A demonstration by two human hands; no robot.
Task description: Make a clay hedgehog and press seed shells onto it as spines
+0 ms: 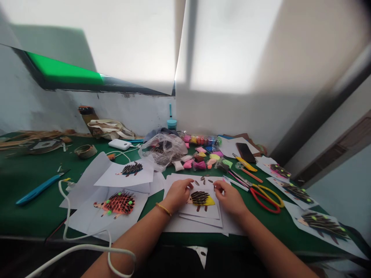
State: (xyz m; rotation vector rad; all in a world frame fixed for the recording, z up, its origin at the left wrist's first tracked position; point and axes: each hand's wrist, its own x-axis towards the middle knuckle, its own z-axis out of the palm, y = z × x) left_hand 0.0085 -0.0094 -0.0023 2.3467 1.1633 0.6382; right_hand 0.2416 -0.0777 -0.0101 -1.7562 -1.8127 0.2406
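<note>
A yellow clay hedgehog (pixel 210 200) lies on a small stack of white paper, its back partly covered with rows of dark sunflower seeds (pixel 199 197). My left hand (pixel 179 193) rests at its head side, fingers curled together; whether anything is in them I cannot make out. On the other side my right hand (pixel 231 197) is closed in a pinch, with a small dark sunflower seed (pixel 215 187) at its fingertips. Several loose seeds (pixel 204 180) are scattered on the paper just beyond the hedgehog, between both hands.
Finished-looking hedgehog pictures lie left (pixel 118 202) and right (pixel 324 224). Scissors (pixel 265 197), a yellow cutter (pixel 245 163) and a phone (pixel 245 152) are at right. Clay packets (pixel 199 165) and a plastic bag (pixel 164 148) sit behind. A white cable (pixel 68 216) crosses the left side near a blue knife (pixel 39 190).
</note>
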